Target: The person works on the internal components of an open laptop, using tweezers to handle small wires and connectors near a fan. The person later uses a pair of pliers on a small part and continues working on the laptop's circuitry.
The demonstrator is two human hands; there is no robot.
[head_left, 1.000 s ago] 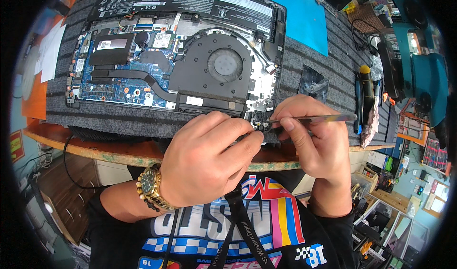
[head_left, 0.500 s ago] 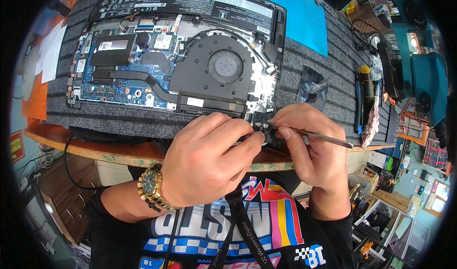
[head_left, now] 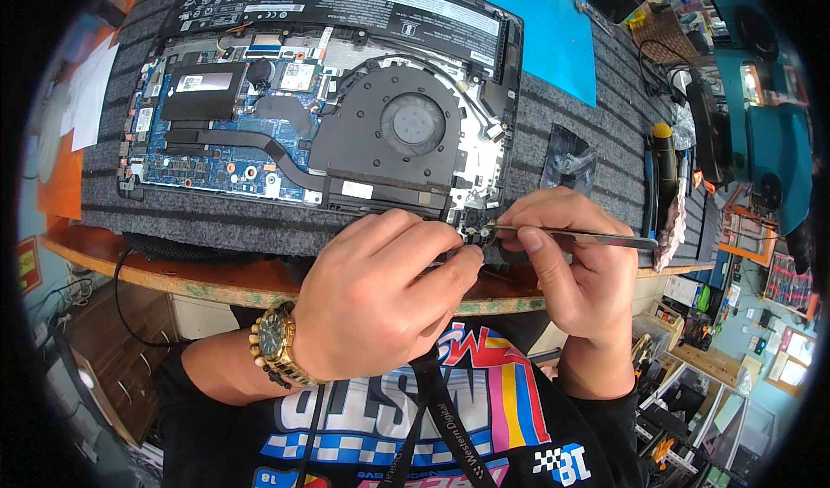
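Observation:
An opened laptop (head_left: 251, 99) shows its blue board, long black battery (head_left: 328, 4) and dark fan (head_left: 363, 133). At its lower right corner, my left hand (head_left: 380, 298), wearing a gold watch, has fingers curled and pinched at a small dark hinge-like part (head_left: 475, 231); what exactly the fingertips grip is hidden. My right hand (head_left: 571, 276) grips a thin metal tool (head_left: 609, 239), probably tweezers, its tip at that part beside the left fingertips.
A ribbed grey mat (head_left: 605, 168) covers the wooden bench (head_left: 207, 276). A blue sheet (head_left: 553, 56) lies upper right, a small dark plastic bag (head_left: 566, 159) below it. Yellow-and-black hand tools (head_left: 664, 172) lie right, beside teal equipment (head_left: 765, 168). Papers (head_left: 95, 99) sit left.
The metal tool's outer end has swung toward me, then slightly back up. The laptop has shifted slightly to the right. My hands have moved only slightly, staying at the corner.

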